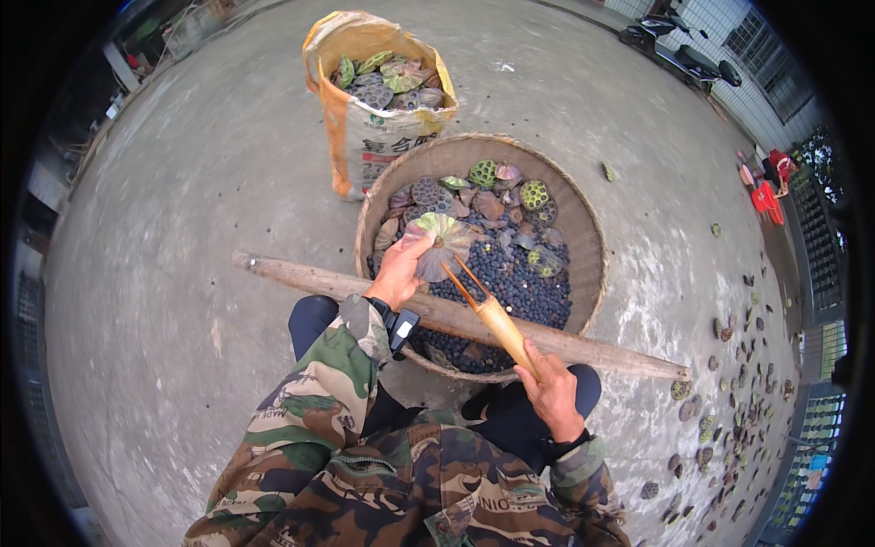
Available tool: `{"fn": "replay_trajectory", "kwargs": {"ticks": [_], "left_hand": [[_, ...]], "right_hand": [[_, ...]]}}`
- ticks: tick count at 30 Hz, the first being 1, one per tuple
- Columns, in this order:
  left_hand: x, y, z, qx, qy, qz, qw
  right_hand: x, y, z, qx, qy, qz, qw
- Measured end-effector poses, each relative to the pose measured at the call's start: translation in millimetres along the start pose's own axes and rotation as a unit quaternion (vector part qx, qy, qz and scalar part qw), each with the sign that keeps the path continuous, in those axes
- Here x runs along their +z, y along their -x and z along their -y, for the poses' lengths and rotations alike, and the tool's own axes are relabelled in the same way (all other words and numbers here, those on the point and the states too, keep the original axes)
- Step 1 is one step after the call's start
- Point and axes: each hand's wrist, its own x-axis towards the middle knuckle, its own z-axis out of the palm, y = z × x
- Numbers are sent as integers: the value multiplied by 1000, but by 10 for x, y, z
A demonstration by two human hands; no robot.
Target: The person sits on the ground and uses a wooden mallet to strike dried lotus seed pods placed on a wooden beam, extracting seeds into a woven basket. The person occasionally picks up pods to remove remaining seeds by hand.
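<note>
My left hand (400, 270) holds a lotus seed pod (441, 245) by its edge, its pale green and purplish underside facing up, over a round woven basket (593, 225). In my right hand (552, 390) is a split bamboo tool (504, 327) with two thin prongs; their tips are at the pod's lower right edge, and I cannot tell whether they touch it. Dark lotus seeds (526, 294) lie in the basket, with several green and brown seed pods (534, 195) at its far side. A wooden board (588, 347) lies across the basket's near part, under my hands.
Behind the basket stands an open woven sack (348, 137) full of seed pods. Many pods (742, 437) lie scattered on the concrete floor at right. Farther off are a person (779, 167) by a red basin (767, 204) and a parked scooter (683, 58).
</note>
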Motion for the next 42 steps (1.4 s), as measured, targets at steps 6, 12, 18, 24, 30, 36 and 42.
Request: {"fn": "replay_trajectory", "kwargs": {"ticks": [6, 12, 18, 24, 30, 36, 42], "left_hand": [[56, 36, 217, -35, -74, -48, 995], [42, -17, 602, -40, -48, 64, 996], [84, -96, 559, -54, -93, 29, 994], [-116, -4, 554, 118, -351, 79, 925], [-453, 297, 593, 304, -742, 184, 569], [-428, 291, 603, 299, -714, 192, 603], [-489, 271, 654, 314, -703, 181, 613]], "right_hand": [[265, 107, 44, 6, 8, -26, 1000], [528, 95, 121, 48, 0, -31, 998], [706, -3, 98, 70, -19, 39, 997], [378, -184, -51, 162, -129, 99, 973], [-59, -130, -363, 209, 15, -10, 978], [74, 10, -606, 230, 36, 45, 972], [181, -52, -699, 203, 27, 113, 972]]}}
